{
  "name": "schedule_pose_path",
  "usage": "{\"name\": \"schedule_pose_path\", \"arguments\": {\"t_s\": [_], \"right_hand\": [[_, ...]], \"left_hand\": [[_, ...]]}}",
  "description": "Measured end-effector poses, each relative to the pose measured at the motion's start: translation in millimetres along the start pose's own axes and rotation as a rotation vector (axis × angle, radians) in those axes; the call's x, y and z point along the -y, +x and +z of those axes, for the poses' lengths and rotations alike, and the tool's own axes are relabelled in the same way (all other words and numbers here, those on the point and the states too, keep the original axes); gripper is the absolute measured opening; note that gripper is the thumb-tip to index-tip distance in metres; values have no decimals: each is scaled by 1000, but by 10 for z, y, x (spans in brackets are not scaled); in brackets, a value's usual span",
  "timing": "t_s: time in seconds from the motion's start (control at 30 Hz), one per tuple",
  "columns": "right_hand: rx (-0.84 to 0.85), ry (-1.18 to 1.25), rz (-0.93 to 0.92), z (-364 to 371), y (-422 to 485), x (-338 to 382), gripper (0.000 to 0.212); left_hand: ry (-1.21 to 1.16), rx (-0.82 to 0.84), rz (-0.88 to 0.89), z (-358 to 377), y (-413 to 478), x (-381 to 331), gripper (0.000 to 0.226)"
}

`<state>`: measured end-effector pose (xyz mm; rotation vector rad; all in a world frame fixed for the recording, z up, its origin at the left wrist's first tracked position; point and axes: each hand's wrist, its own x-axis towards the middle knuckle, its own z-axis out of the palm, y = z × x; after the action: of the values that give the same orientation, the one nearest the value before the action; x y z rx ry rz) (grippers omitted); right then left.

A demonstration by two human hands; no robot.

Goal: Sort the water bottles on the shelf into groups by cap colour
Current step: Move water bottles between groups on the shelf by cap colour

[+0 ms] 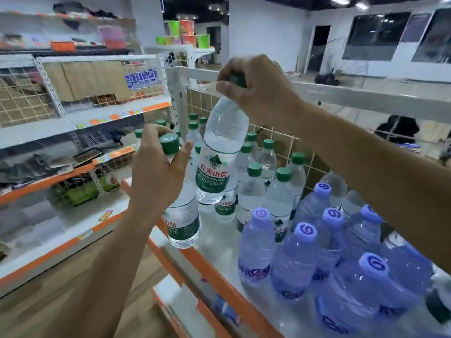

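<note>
The fingers (151, 140) of the left hand (156, 176) are curled round the neck of a green-capped bottle (183, 223) at the front edge of the shelf (219, 281). A second green-capped bottle (219, 162) is pinched by its cap in the right hand (263, 93), above the green-capped group (253, 189). Lilac-capped bottles (292, 254) stand rightmost. Full, thin-walled and probably slick, the bottles are judged best gripped at the stiff neck.

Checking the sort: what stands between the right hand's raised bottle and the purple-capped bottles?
Head view: upright green-capped bottles stand there, next to the purple-capped bottles.
</note>
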<state>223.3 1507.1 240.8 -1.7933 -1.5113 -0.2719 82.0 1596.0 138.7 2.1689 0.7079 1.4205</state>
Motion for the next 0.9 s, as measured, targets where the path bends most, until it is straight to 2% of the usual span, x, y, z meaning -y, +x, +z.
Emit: {"name": "schedule_pose_path", "arguments": {"t_s": [0.27, 0.43, 0.6, 0.73, 0.9], "right_hand": [[411, -152, -18, 727, 109, -308, 16], [544, -264, 43, 1013, -65, -571, 19], [593, -253, 131, 1053, -209, -726, 23], [562, -243, 116, 1094, -259, -698, 23], [525, -222, 124, 1163, -383, -668, 38]], "left_hand": [[-87, 164, -87, 436, 3, 694, 26], [-84, 175, -36, 739, -15, 911, 25], [-56, 223, -10, 959, 39, 1041, 29], [-11, 197, -5, 1041, 106, 1125, 28], [123, 193, -31, 1033, 131, 1079, 42]]}}
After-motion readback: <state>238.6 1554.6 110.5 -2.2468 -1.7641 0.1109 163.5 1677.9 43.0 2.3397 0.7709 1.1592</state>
